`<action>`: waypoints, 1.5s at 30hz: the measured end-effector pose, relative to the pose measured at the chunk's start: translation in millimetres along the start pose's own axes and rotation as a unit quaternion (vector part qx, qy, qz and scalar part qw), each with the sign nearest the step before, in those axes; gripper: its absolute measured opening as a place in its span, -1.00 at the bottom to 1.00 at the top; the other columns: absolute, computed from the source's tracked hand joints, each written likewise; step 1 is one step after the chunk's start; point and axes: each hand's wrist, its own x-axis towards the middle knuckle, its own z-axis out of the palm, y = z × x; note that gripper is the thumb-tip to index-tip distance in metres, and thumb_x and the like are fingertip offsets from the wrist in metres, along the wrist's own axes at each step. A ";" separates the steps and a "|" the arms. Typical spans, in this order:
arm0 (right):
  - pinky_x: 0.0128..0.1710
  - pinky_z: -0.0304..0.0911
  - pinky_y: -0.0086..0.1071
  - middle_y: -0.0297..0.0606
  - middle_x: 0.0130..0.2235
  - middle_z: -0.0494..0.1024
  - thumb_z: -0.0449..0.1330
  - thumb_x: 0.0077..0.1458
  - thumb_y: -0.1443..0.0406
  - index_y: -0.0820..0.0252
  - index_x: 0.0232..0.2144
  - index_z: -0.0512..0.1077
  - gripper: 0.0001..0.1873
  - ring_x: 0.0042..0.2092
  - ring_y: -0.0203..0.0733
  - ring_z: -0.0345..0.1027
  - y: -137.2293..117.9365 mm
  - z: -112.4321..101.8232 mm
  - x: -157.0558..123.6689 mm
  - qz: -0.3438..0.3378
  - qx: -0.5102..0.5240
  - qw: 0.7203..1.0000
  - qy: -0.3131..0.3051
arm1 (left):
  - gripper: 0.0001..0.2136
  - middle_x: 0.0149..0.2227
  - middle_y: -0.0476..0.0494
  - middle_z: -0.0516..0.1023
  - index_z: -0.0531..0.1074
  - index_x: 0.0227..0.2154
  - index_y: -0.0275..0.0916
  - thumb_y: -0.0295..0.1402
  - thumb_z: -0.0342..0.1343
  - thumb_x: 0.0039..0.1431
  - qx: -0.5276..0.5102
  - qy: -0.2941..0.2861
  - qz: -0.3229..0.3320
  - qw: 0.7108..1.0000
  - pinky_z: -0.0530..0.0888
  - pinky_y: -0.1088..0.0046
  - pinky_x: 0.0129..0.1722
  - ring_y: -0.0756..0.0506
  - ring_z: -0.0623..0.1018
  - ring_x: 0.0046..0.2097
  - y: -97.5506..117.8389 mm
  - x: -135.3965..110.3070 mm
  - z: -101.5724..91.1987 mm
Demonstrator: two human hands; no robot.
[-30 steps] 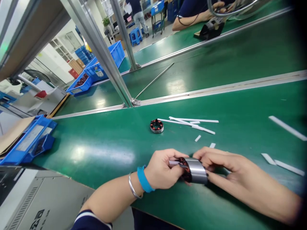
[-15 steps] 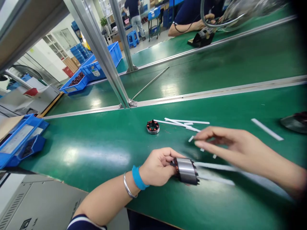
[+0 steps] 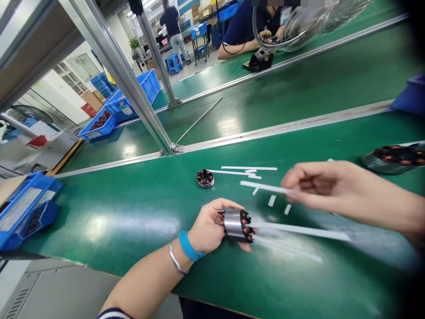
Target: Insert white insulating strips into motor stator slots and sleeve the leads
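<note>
The copper-wound motor stator (image 3: 234, 226) is resting in the person's left hand (image 3: 209, 223) over the green worktop (image 3: 169, 190), on the near side of the small ring stator (image 3: 205, 179) and slightly to its right. The left hand is bending closed around one end of its metal body, fingertips showing above and below it. The right hand (image 3: 318, 186), well to the right of the small ring stator, is pinching a white strip (image 3: 262, 186) between thumb and fingers, its free end pointing toward that ring. A blue wristband (image 3: 191, 247) and a silver bangle (image 3: 177, 258) are circling the left wrist, on the ring's near side. A long white strip (image 3: 308, 231) is extending from the held stator's wound end, away from the ring; a fainter one beneath it is blurring. Loose white strips (image 3: 249, 168) are lying just right of the small ring stator, with short white pieces (image 3: 272, 200) nearer the person. Another wound stator (image 3: 381, 163) is lying far to the ring's right. Beyond the ring and to its left, an aluminium post (image 3: 122, 71) is leaning across the view; farther beyond it, a co-worker's arm (image 3: 237, 51) is resting on the opposite bench.
</note>
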 end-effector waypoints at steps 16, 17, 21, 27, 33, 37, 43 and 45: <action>-0.50 0.18 -0.38 -0.31 -0.56 0.45 0.13 0.13 0.12 0.11 -0.56 0.44 -0.69 -0.51 -0.26 0.26 -28.0 41.5 -30.3 -0.030 -0.021 0.998 -0.043 | -0.53 -0.26 -0.22 0.63 0.52 -0.07 -0.30 -0.38 0.35 -0.13 0.047 0.000 -0.022 0.999 0.59 0.29 -0.34 -0.17 0.65 -0.34 1.0 -6.3 5.1; -0.49 0.19 -0.38 -0.31 -0.55 0.46 0.13 0.14 0.13 0.11 -0.56 0.43 -0.70 -0.50 -0.25 0.27 -25.1 44.8 -31.3 -0.030 -0.022 0.998 -0.043 | -0.56 -0.28 -0.22 0.63 0.52 -0.08 -0.32 -0.33 0.34 -0.08 0.074 0.011 -0.009 0.997 0.58 0.33 -0.35 -0.15 0.64 -0.36 -1.0 -6.7 5.4; -0.45 0.24 -0.37 -0.29 -0.48 0.50 0.17 0.13 0.13 0.10 -0.49 0.46 -0.76 -0.46 -0.22 0.31 -17.3 51.8 -32.7 -0.027 -0.037 0.996 -0.078 | -0.67 -0.37 -0.19 0.59 0.55 -0.19 -0.40 -0.29 0.28 0.01 0.183 0.036 0.042 0.982 0.51 0.47 -0.36 -0.04 0.57 -0.40 -6.3 -8.7 5.0; -0.33 0.29 -0.35 -0.24 -0.32 0.55 0.10 0.20 0.10 0.10 -0.57 0.38 -0.65 -0.35 -0.19 0.41 -17.9 63.3 -35.5 -0.045 0.013 0.998 -0.034 | -0.78 -0.43 -0.16 0.57 0.54 -0.30 -0.41 -0.41 0.22 -0.04 0.260 0.053 0.069 0.962 0.45 0.54 -0.44 0.01 0.52 -0.45 -9.6 -9.9 2.1; -0.38 0.32 -0.37 -0.26 -0.39 0.55 0.17 0.16 0.05 0.12 -0.64 0.30 -0.58 -0.41 -0.23 0.41 -6.4 60.8 -41.0 -0.033 0.043 0.997 -0.061 | -0.79 -0.42 -0.13 0.59 0.54 -0.29 -0.36 -0.48 0.21 -0.07 0.196 0.019 0.041 0.980 0.50 0.49 -0.35 -0.02 0.58 -0.38 -9.7 -9.4 4.0; -0.25 0.39 -0.30 -0.23 -0.29 0.60 0.21 0.10 -0.03 0.08 -0.37 0.52 -0.66 -0.28 -0.12 0.50 0.7 40.4 -17.7 -0.005 0.043 0.995 -0.093 | -0.71 -0.40 -0.11 0.60 0.51 -0.25 -0.35 -0.52 0.27 -0.14 0.151 0.013 0.038 0.988 0.49 0.50 -0.34 -0.01 0.58 -0.38 -4.3 -7.5 2.3; -0.20 0.35 -0.23 -0.10 -0.17 0.54 0.21 0.03 0.27 0.20 -0.37 0.53 -0.86 -0.21 -0.04 0.47 -3.8 43.7 75.5 -0.018 -0.284 0.959 0.007 | -0.78 -0.26 -0.24 0.64 0.53 -0.39 -0.35 -0.45 0.37 -0.16 0.159 -0.005 0.027 0.987 0.50 0.48 -0.26 -0.07 0.61 -0.27 0.9 -5.2 1.0; -0.27 0.35 -0.27 -0.10 -0.20 0.54 0.25 -0.07 0.35 0.20 -0.50 0.52 -0.96 -0.24 -0.03 0.48 -9.0 56.4 99.9 -0.008 -0.293 0.956 0.006 | -0.73 -0.39 -0.16 0.62 0.53 -0.36 -0.35 -0.45 0.39 -0.20 0.149 -0.002 0.006 0.989 0.49 0.51 -0.33 -0.02 0.59 -0.37 2.1 -5.1 2.4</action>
